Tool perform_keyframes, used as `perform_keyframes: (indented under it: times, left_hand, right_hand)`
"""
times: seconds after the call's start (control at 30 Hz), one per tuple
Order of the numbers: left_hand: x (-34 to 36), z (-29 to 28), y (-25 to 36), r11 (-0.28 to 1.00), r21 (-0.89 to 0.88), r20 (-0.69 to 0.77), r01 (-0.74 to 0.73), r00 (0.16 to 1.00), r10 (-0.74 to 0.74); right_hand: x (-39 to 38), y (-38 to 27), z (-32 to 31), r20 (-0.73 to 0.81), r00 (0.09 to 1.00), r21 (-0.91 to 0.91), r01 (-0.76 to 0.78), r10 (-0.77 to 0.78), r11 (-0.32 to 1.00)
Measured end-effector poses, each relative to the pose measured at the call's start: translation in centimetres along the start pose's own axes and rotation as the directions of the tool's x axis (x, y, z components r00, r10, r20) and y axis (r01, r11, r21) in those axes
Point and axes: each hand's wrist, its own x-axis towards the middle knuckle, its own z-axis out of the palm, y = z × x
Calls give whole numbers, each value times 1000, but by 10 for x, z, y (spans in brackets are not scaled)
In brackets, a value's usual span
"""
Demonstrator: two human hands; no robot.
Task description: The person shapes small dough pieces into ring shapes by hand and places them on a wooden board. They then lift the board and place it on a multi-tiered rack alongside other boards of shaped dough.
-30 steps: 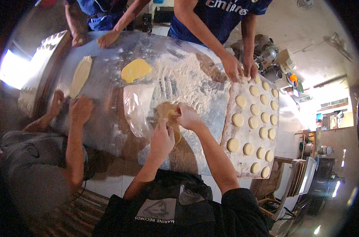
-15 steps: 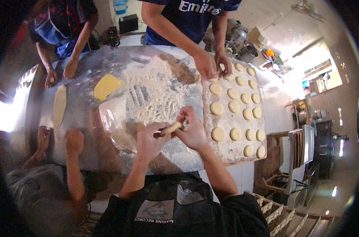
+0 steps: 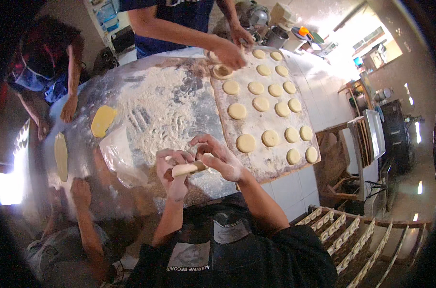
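Note:
Both my hands are raised over the floury steel table [image 3: 59, 115]. My left hand [image 3: 174, 177] grips a pale, flat dough piece [image 3: 184, 169], lying roughly level across its fingers. My right hand [image 3: 220, 161] holds the other end between thumb and curled fingers, its back dusted with flour. Loose flour [image 3: 155, 105] spreads beyond my hands, and a clear plastic sheet [image 3: 122, 158] lies to their left. To the right, several round dough discs [image 3: 245, 143] sit on a floured board [image 3: 258, 165].
Co-workers' hands work at the far board edge [image 3: 230, 55], the left end [image 3: 69, 108] and near left [image 3: 81, 192]. A yellow dough slab [image 3: 103, 121] and a long dough strip [image 3: 61, 156] lie on the left. A wooden rack [image 3: 357, 240] stands at lower right.
My hands have lifted the dough piece off the floury surface and turned it nearly level. The view has swung, shifting the table and board. A co-worker's hand has moved along the board.

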Motion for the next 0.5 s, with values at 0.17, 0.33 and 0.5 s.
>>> perform_keyframes:
  times: [0.17, 0.33, 0.5]
  left_hand:
    - [2, 45, 2, 984, 164, 49, -74, 997, 67]
    - [-5, 104, -25, 559, 722, 325, -408, 913, 248]
    - [-33, 140, -52, 589, 802, 101, -94, 995, 21]
  right_hand:
    - [-28, 6, -1, -383, 923, -141, -104, 42, 985]
    - [-60, 2, -33, -352, 934, 40, 77, -58, 996]
    - [-105, -24, -72, -353, 935, 465, 159, 18, 871]
